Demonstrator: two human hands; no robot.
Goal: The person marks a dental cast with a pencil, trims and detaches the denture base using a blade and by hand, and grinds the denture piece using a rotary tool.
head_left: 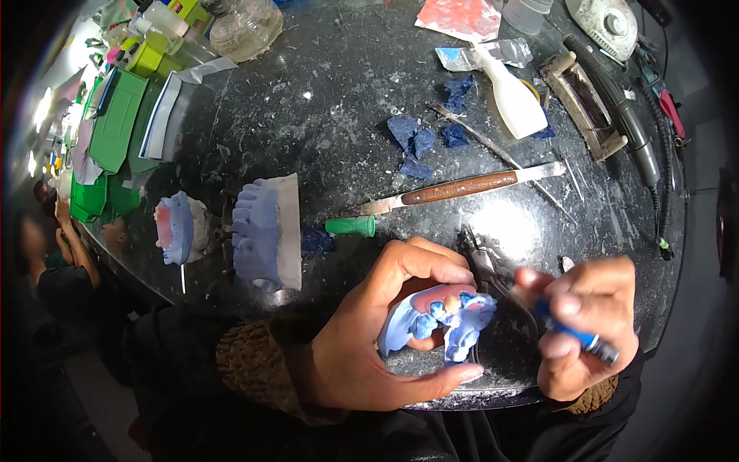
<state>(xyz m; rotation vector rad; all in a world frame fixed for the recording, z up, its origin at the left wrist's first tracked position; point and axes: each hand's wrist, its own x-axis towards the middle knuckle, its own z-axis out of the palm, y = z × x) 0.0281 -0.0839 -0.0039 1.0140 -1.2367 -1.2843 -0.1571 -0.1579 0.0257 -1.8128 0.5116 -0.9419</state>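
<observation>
My left hand [362,339] is wrapped round a blue dental cast [400,323] with pink material and a tooth along its upper part. To the right of the cast, apart from it, my right hand [593,323] pinches a small blue tube-shaped tool [573,333] with a dark end. Its fingertips are slightly blurred. Dark metal pliers [485,266] lie on the black worktop between and behind my hands, partly hidden. A green cap [351,225] lies behind my left hand.
Left stand blue casts [258,231] on an articulator, with another pink-topped cast [175,227]. Behind my hands are a wooden-handled spatula [462,187], a metal tool, blue scraps [412,138] and a white bottle [514,100]. A handpiece [635,146] is right; green boxes [115,123] and a person [69,262] are left.
</observation>
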